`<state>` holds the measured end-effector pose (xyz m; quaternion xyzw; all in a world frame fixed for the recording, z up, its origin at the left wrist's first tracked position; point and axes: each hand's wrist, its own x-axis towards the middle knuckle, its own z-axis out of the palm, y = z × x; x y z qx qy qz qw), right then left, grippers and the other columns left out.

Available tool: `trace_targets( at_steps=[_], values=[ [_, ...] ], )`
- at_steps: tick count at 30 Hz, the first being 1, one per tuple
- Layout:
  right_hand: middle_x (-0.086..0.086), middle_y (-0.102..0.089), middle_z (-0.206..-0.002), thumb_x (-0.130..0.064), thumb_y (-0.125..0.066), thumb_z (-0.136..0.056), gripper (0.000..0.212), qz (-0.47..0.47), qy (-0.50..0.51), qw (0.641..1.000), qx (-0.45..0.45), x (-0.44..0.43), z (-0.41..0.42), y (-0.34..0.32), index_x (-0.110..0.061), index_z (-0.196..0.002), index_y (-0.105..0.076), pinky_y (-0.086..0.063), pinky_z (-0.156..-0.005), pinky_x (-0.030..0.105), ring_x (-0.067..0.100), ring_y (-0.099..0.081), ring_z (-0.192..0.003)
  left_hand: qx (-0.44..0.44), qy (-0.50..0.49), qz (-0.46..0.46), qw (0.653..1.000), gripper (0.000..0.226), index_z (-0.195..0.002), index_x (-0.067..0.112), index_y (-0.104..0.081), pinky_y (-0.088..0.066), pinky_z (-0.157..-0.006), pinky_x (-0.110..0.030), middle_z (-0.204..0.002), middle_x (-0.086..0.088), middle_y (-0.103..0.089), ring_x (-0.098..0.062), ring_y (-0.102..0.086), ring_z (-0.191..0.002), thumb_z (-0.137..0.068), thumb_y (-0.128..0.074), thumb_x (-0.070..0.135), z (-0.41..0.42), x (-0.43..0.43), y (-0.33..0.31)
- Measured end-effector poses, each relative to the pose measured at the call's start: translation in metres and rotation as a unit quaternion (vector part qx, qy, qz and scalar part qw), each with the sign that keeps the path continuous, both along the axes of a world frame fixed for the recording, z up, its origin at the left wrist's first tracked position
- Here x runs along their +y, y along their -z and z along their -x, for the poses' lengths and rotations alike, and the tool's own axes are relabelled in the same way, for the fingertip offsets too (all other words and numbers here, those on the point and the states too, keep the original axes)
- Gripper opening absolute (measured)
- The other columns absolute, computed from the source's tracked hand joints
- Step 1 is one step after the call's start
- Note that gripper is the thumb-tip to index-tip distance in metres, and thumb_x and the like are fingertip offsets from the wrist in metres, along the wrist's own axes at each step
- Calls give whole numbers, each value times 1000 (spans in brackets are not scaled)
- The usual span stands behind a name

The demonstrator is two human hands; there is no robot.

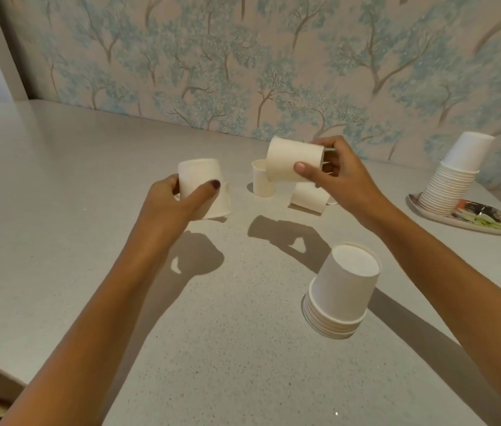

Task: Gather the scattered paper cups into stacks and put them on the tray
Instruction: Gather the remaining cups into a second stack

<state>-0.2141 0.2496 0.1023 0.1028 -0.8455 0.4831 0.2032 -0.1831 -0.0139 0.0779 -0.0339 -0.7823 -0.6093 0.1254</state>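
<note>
Curled round an upturned white paper cup (198, 176), my left hand (175, 204) hovers; my right hand (342, 179) grips a second paper cup (292, 159) sideways. Beside my right forearm stands a short upturned cup stack (341, 290); far right, a tall cup stack (455, 176) sits on the patterned oval tray (476, 221).

Both forearms outstretched, left grip (175, 199) around an inverted cup (198, 176), right grip (339, 179) higher around a sideways cup (292, 159).

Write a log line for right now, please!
left hand: grips cup | right hand: grips sideways cup | tray: tall stack | table: short stack
</note>
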Motion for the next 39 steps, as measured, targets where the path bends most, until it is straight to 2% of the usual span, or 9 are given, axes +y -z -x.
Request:
trace_targets(
  at_steps=[2,6,10,14,16,21,28,32,39],
  values=[
    [-5,-64,-111,-43,-73,-77,47,25,2,1000,15,5,-21,-13,-28,-117,-54,-56,-85,35,15,-63,-98,13,37,-71,997,51,-119,17,-57,-54,-72,-26,-110,2,-65,-12,-64,-95,-78,-69,43,-6,10,-11],
    [-7,-66,-114,-41,-75,-76,56,20,32,999,39,15,-66,-35,-27,-127,-57,-53,-83,23,9,-63,-101,47,108,-152,981,53,-116,18,-59,-52,-91,-40,-114,0,-66,-15,-64,-104,-72,-71,44,-17,30,-31],
    [-14,-66,-117,-43,-76,-73,61,8,42,998,51,21,-109,-46,-26,-129,-58,-50,-80,16,0,-62,-102,85,157,-192,965,51,-120,15,-57,-52,-92,-39,-118,-2,-64,-14,-63,-107,-75,-70,37,-30,50,-46],
    [-17,-57,-131,-60,-74,-59,85,-68,63,996,-4,22,-137,-45,-27,-135,-53,-49,-95,31,2,-57,-113,110,191,-213,952,50,-124,10,-54,-51,-93,-38,-121,-7,-62,-16,-62,-108,-80,-68,30,-42,68,-54],
    [-16,-57,-127,-64,-70,-59,89,-142,91,986,-13,19,-146,-40,-26,-136,-50,-49,-92,30,4,-58,-108,120,206,-195,951,51,-126,9,-53,-53,-89,-34,-121,-7,-62,-14,-63,-106,-81,-69,28,-46,79,-54],
    [-11,-56,-95,-64,-62,-65,62,-258,96,961,-33,10,-146,-20,-36,-119,-57,-35,-63,6,-4,-49,-76,132,234,-150,951,54,-127,11,-52,-53,-78,-23,-120,-3,-62,-8,-65,-100,-80,-71,28,-52,102,-47],
    [-29,-50,-93,-46,-77,-67,61,-173,37,981,-84,8,-145,13,-41,-115,-39,-38,-57,-1,-25,-48,-76,138,245,-34,959,64,-129,22,-48,-55,-85,-25,-124,7,-58,-4,-60,-107,-73,-74,39,-56,119,-19],
    [-31,-46,-94,-49,-77,-66,82,-159,62,974,-147,10,-148,22,-31,-132,-31,-41,-52,1,-16,-54,-74,130,243,8,961,62,-127,29,-45,-52,-82,-17,-126,10,-54,-3,-56,-107,-73,-73,43,-58,124,-4],
    [-13,-54,-106,-31,-80,-72,84,-171,41,963,-204,15,-156,23,-27,-138,-28,-45,-61,15,6,-56,-79,87,289,47,952,64,-126,30,-46,-52,-85,-23,-123,14,-55,-3,-56,-108,-71,-76,41,-60,126,15]
  ],
)
